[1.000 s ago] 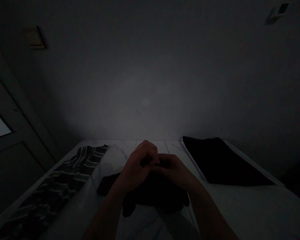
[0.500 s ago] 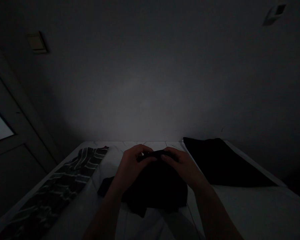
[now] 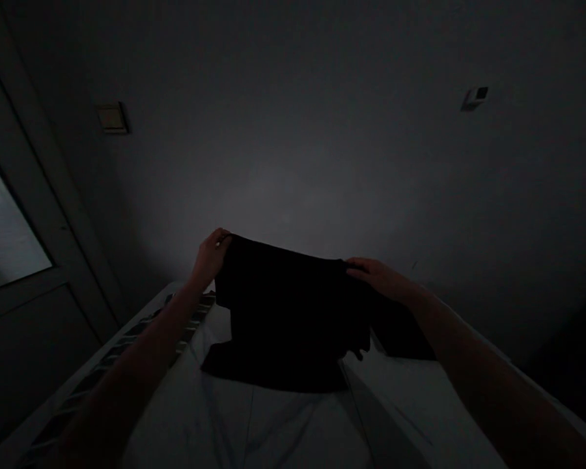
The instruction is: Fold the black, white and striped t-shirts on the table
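Note:
A black piece of clothing (image 3: 288, 306), its exact kind lost in the dark, hangs spread between my hands. Its lower part rests on the white tiled surface (image 3: 215, 417). My left hand (image 3: 211, 255) pinches the upper left corner, and my right hand (image 3: 374, 273) grips the upper right corner, a little lower. The top edge is stretched between them and slopes down to the right.
Left of the cloth lies a dark striped garment (image 3: 97, 371), partly behind my left arm. Another black cloth (image 3: 405, 332) lies at the right, partly covered by my right arm. A wall (image 3: 293, 163) rises behind; a door (image 3: 24, 286) stands at the left.
My hands were close together on the bunched black cloth. They have moved apart and up, and the cloth is now stretched wide. The camera view has tilted upward.

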### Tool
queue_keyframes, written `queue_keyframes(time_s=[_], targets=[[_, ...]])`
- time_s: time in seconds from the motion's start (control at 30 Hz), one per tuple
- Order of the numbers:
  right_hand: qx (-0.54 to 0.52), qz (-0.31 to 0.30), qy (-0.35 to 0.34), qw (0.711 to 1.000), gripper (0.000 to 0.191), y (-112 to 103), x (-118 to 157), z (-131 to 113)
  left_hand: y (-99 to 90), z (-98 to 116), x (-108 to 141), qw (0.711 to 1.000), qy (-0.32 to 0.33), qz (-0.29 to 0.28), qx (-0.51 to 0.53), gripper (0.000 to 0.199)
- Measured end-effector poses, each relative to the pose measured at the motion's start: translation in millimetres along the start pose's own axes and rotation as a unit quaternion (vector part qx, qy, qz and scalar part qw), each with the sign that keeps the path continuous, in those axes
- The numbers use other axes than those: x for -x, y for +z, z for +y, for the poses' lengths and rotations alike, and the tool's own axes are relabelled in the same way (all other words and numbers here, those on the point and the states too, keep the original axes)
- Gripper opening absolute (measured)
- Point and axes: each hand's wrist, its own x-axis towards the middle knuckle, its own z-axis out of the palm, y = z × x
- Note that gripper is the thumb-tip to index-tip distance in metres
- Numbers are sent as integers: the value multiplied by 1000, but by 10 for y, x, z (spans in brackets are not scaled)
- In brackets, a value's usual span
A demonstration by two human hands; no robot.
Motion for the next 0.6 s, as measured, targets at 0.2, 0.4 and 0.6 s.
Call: queue_keyframes(time_s=[0.2, 0.4, 0.6], targets=[[125, 228, -54, 964, 31, -944, -645, -471, -747, 799, -956, 980, 164, 28, -113, 22], [238, 386, -117, 884, 33, -1131, -898, -750, -977, 1186, -1100, 936, 210, 77, -270, 28], [216, 350, -106, 905, 31, -891, -825, -428, -875, 905, -853, 931, 199, 34, -304, 28]])
